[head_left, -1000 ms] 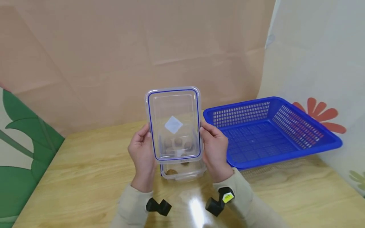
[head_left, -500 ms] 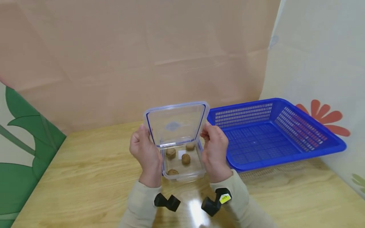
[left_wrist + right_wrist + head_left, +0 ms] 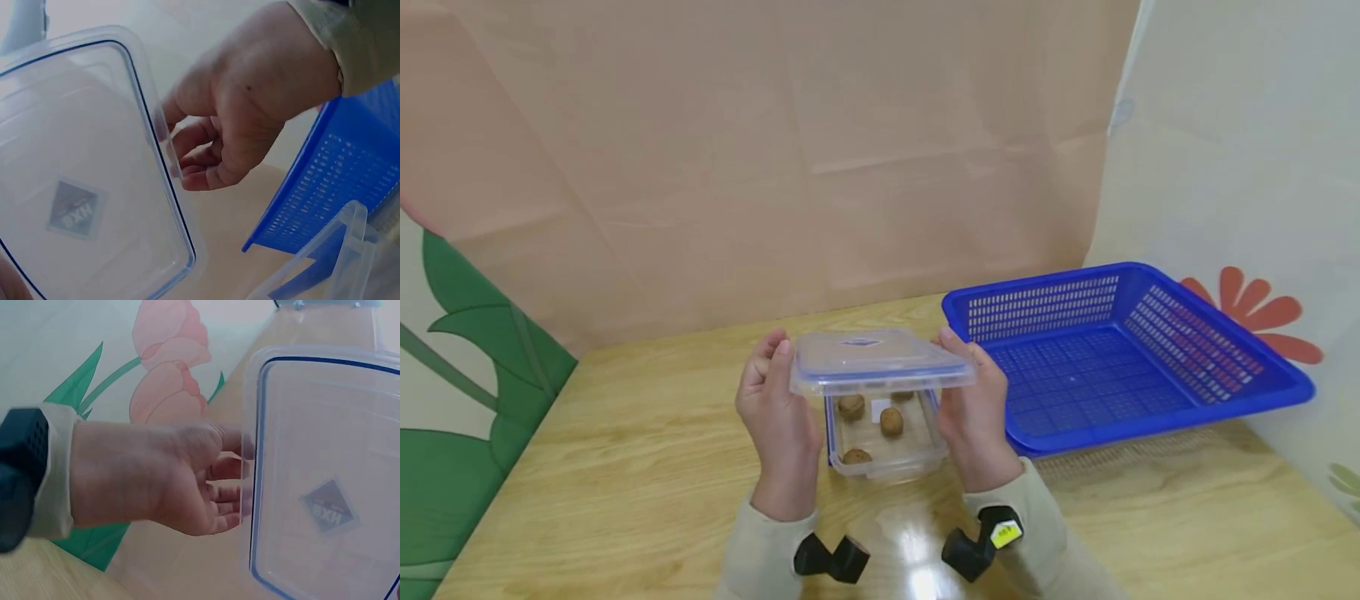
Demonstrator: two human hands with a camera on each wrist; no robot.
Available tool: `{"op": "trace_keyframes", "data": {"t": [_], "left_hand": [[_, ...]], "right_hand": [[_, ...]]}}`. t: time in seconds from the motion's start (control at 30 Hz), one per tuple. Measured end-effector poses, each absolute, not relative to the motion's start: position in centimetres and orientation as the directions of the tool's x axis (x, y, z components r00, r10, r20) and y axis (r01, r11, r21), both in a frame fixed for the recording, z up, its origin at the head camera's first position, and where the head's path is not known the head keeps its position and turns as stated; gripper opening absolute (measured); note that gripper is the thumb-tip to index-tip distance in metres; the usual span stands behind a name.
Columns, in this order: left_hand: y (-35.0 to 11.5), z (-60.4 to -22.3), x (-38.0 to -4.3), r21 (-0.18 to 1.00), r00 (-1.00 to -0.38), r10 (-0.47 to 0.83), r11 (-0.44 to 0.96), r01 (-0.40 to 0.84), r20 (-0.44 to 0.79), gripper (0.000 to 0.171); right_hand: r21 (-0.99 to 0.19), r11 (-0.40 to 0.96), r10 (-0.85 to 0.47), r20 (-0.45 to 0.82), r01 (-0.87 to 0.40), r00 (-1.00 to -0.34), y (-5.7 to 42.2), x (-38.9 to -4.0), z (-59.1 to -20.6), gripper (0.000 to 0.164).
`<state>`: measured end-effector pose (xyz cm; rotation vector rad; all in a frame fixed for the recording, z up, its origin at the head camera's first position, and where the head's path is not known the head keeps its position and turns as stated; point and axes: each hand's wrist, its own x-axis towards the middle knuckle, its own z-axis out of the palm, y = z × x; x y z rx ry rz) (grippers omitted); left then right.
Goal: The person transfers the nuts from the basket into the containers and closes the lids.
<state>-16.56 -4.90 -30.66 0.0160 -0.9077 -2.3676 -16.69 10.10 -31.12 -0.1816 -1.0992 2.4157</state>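
A clear plastic lid [image 3: 880,357] with a blue seal is held by both hands above a clear food container [image 3: 889,467]. My left hand [image 3: 781,421] pinches its left edge; my right hand [image 3: 976,417] pinches the right edge. The lid is tilted, seen nearly edge-on in the head view, and overlaps the container's far part. Inside the container lie several walnuts [image 3: 891,422] and a small white square [image 3: 880,410]. In the left wrist view the right hand [image 3: 244,106] grips the lid's rim; the right wrist view shows the left hand [image 3: 162,478] doing likewise.
A large blue plastic basket [image 3: 1075,379] stands to the right, close beside the right hand. The wooden table [image 3: 647,458] carries everything. A brown backdrop [image 3: 775,167] rises behind it, with flower-printed sheets [image 3: 1225,167] at the sides.
The lid has swung from upright to nearly flat and come down, its near edge now closer to the container. The walnuts show below it. Both hands keep their hold.
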Motion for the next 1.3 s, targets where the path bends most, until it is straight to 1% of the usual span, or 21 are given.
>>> {"op": "trace_keyframes", "data": {"t": [0.07,0.1,0.17,0.2,0.27,0.33,0.4,0.43,0.5,0.57,0.63,0.73,1.0,1.17,1.3], "left_hand": [[-5.4,-30.7,-15.8,0.653,-0.873,-0.472,-0.623,0.431,0.125,0.035],[-5.7,-30.8,-15.4,0.675,-0.892,-0.442,-0.629,0.386,0.097,0.034],[-6.3,-31.3,-14.8,0.719,-0.919,-0.389,-0.62,0.314,0.066,0.032],[-6.5,-31.6,-14.5,0.742,-0.928,-0.368,-0.608,0.283,0.052,0.032],[-6.9,-32.6,-14.1,0.78,-0.941,-0.337,-0.58,0.236,0.034,0.03],[-6.9,-33.9,-14.1,0.801,-0.947,-0.322,-0.561,0.211,0.024,0.024],[-6.8,-35.2,-14.2,0.825,-0.951,-0.31,-0.532,0.19,0.019,0.018],[-6.7,-35.8,-14.2,0.838,-0.953,-0.302,-0.515,0.182,0.022,0.019],[-6.4,-37.2,-14.2,0.86,-0.959,-0.281,-0.483,0.164,0.025,0.03],[-6.1,-38.4,-14.3,0.883,-0.968,-0.249,-0.447,0.142,0.03,0.038],[-5.7,-39.3,-14.4,0.896,-0.973,-0.229,-0.426,0.127,0.029,0.039],[-5.3,-40.3,-14.9,0.91,-0.971,-0.237,-0.398,0.116,0.02,0.037],[-4.4,-41.2,-15.9,0.958,-0.959,-0.283,-0.279,0.072,-0.01,0.035],[-4.3,-41.5,-16.2,0.978,-0.951,-0.308,-0.208,0.037,-0.029,0.033],[-4.3,-41.5,-16.5,0.989,-0.941,-0.338,-0.142,0.036,-0.014,0.031]], "right_hand": [[-0.773,-0.536,0.451,0.08,-0.341,-0.889,10.2,-16.2,-31.3,0.035],[-0.8,-0.508,0.439,0.079,-0.32,-0.895,10.2,-15.9,-31.4,0.03],[-0.851,-0.449,0.404,0.078,-0.272,-0.911,10.3,-15.4,-31.9,0.018],[-0.87,-0.423,0.386,0.078,-0.252,-0.919,10.4,-15.1,-32.1,0.016],[-0.911,-0.354,0.339,0.084,-0.21,-0.937,10.6,-14.6,-32.8,0.025],[-0.932,-0.305,0.275,0.107,-0.193,-0.955,11.0,-14.1,-33.6,0.035],[-0.944,-0.273,0.197,0.134,-0.186,-0.971,11.5,-13.8,-34.3,0.038],[-0.948,-0.257,0.159,0.148,-0.186,-0.976,11.7,-13.7,-34.7,0.039],[-0.953,-0.239,0.095,0.169,-0.188,-0.981,12.3,-13.5,-35.4,0.041],[-0.957,-0.216,0.066,0.184,-0.194,-0.981,12.7,-13.6,-36.1,0.042],[-0.961,-0.187,0.06,0.194,-0.202,-0.979,13.1,-13.8,-36.7,0.043],[-0.967,-0.157,0.062,0.192,-0.199,-0.979,13.5,-14.2,-37.7,0.044],[-0.965,-0.206,0.046,0.157,-0.163,-0.987,14.3,-16.0,-40.8,0.045],[-0.97,-0.187,0.103,0.136,-0.154,-0.985,14.1,-16.5,-41.5,0.043],[-0.967,-0.204,0.126,0.128,-0.152,-0.984,13.9,-16.6,-41.6,0.042]]}}
